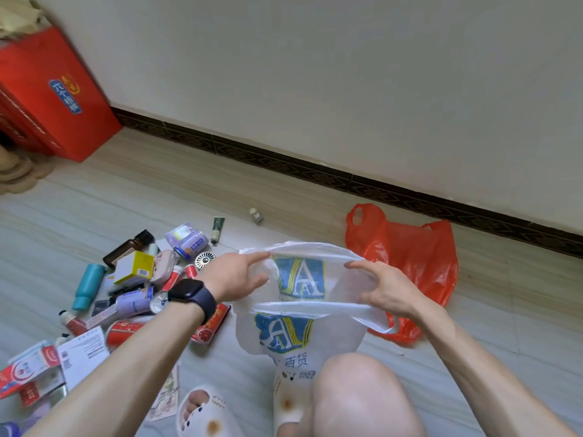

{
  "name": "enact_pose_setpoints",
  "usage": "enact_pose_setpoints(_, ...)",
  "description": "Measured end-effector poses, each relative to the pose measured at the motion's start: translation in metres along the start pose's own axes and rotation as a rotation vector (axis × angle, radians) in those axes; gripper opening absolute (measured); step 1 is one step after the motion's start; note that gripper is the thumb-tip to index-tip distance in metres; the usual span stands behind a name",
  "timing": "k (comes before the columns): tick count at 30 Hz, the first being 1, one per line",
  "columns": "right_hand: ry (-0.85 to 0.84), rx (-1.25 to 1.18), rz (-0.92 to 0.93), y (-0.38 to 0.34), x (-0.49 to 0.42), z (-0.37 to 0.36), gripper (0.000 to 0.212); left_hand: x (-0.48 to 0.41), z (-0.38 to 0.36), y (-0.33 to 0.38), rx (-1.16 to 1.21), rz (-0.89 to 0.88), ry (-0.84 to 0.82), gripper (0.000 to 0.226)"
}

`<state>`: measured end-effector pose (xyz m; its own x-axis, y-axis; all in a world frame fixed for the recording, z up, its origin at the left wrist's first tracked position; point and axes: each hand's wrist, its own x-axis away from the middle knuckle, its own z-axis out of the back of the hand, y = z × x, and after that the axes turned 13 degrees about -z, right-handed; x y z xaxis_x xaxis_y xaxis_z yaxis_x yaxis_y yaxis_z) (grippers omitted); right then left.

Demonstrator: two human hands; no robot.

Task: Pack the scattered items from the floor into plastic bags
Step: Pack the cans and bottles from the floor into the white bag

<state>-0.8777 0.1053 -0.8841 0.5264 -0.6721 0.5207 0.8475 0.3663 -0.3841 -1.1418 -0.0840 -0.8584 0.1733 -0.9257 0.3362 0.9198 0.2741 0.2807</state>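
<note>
Head view: both hands up front holding a white plastic bag [310,339] w/ blue-yellow logo, mouth pulled open. Left hand [235,275] pinches the far rim at its left end, thumb and forefinger on the film; right hand [383,290] grips the rim and handle on the right side, fingers curled around it. Bag body hangs down to the floor just ahead of the knee, opening stretched left-right between the hands. The scattered items [135,291], incl. bottles, tubes, cans, small boxes, lie in a heap to the left of the bag, right beside and under the left forearm, so the left hand is much nearer. A green tube [217,230] and a tiny bottle [256,215] sit apart, farther toward the wall. Orange bag [407,263] lies flat behind the white one, on the right. Probably next: right hand keeps the mouth open while left reaches sideways for stuff. Nothing seems packed yet, afaict.
</note>
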Motion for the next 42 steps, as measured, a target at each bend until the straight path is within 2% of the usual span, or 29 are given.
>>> enact_pose_setpoints(2,0.019,0.145,-0.012,-0.002,0.000,-0.002,0.087,-0.001,-0.010,0.002,-0.211,0.041,-0.003,0.087)
enact_pose_setpoints(4,0.081,0.332,-0.085,-0.003,0.000,-0.003,0.099,-0.001,-0.017,0.001,-0.335,0.055,-0.060,0.102)
enact_pose_setpoints(6,0.134,0.447,-0.131,-0.005,-0.005,-0.002,0.110,-0.002,-0.023,-0.004,-0.361,0.041,-0.097,0.108)
enact_pose_setpoints(9,0.172,0.440,-0.124,-0.009,-0.011,0.008,0.120,-0.007,-0.024,-0.011,-0.352,0.026,-0.072,0.109)
enact_pose_setpoints(14,0.157,0.454,-0.138,-0.008,-0.033,0.005,0.109,-0.020,-0.026,-0.026,-0.279,0.059,-0.014,0.094)
enact_pose_setpoints(18,0.128,0.349,-0.150,-0.007,-0.061,-0.018,0.071,-0.039,-0.049,-0.032,-0.127,0.045,-0.007,0.035)
enact_pose_setpoints(19,0.128,0.321,-0.148,-0.006,-0.068,-0.023,0.065,-0.042,-0.058,-0.033,-0.135,0.029,0.030,0.032)
enact_pose_setpoints(22,0.096,0.322,-0.126,0.001,-0.087,-0.042,0.067,-0.056,-0.086,-0.030,-0.229,-0.002,0.135,0.042)
enact_pose_setpoints(25,0.188,0.546,-0.054,0.008,-0.099,-0.059,0.073,-0.073,-0.113,-0.016,-0.264,-0.197,0.214,0.041)
enact_pose_setpoints(28,0.338,0.651,0.069,0.010,-0.086,-0.070,0.083,-0.086,-0.126,0.006,-0.234,-0.428,0.171,0.046)
enact_pose_setpoints(30,0.446,0.692,0.264,0.012,-0.083,-0.081,0.084,-0.098,-0.132,0.009,-0.240,-0.444,0.134,0.054)
enact_pose_setpoints(32,0.522,0.757,0.472,0.012,-0.085,-0.091,0.075,-0.108,-0.137,0.006,-0.243,-0.394,-0.012,0.067)
enact_pose_setpoints(34,0.449,0.888,0.592,0.011,-0.089,-0.102,0.064,-0.116,-0.140,-0.001,-0.328,-0.364,-0.147,0.087)
enact_pose_setpoints(36,0.229,1.006,0.619,0.007,-0.094,-0.109,0.059,-0.122,-0.152,-0.013,-0.400,-0.327,-0.235,0.104)
enact_pose_setpoints(37,0.089,1.035,0.581,0.006,-0.099,-0.112,0.067,-0.122,-0.159,-0.019,-0.406,-0.292,-0.283,0.110)
enact_pose_setpoints(39,-0.199,1.053,0.352,0.011,-0.110,-0.112,0.092,-0.114,-0.174,-0.033,-0.413,-0.233,-0.382,0.115)
enact_pose_setpoints(41,-0.339,1.026,0.172,0.015,-0.121,-0.109,0.090,-0.101,-0.187,-0.042,-0.431,-0.200,-0.438,0.112)
enact_pose_setpoints(42,-0.314,1.011,0.176,0.021,-0.126,-0.111,0.080,-0.095,-0.192,-0.046,-0.424,-0.182,-0.455,0.109)
